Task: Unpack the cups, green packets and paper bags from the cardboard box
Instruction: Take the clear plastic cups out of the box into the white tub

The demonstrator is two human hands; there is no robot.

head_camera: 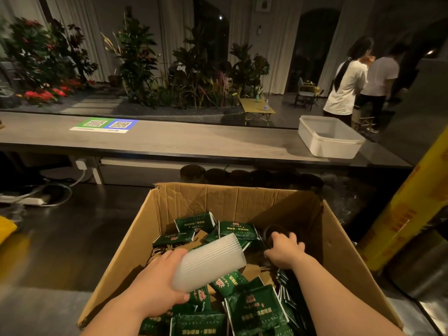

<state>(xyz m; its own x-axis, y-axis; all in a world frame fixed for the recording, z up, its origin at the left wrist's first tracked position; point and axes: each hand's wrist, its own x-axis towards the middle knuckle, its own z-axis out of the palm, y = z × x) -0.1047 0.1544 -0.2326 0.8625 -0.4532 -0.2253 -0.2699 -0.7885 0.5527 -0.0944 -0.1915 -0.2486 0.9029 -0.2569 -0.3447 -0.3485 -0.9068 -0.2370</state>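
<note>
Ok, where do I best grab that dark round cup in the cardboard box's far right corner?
Take the dark round cup by its rim, from above on the near side, as the right hand reaches. Its mouth seems to face up, and the cardboard box walls block the far and right sides.

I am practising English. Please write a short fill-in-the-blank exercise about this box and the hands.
The left hand grips a stack of translucent white plastic cups, while the right hand grasps a dark round cup in the far ____ corner of the brown cardboard box.
The flat packets in the box are ____.
The rectangular plastic tub on the long grey counter is ____.
Missing words: right; green; white.
</note>
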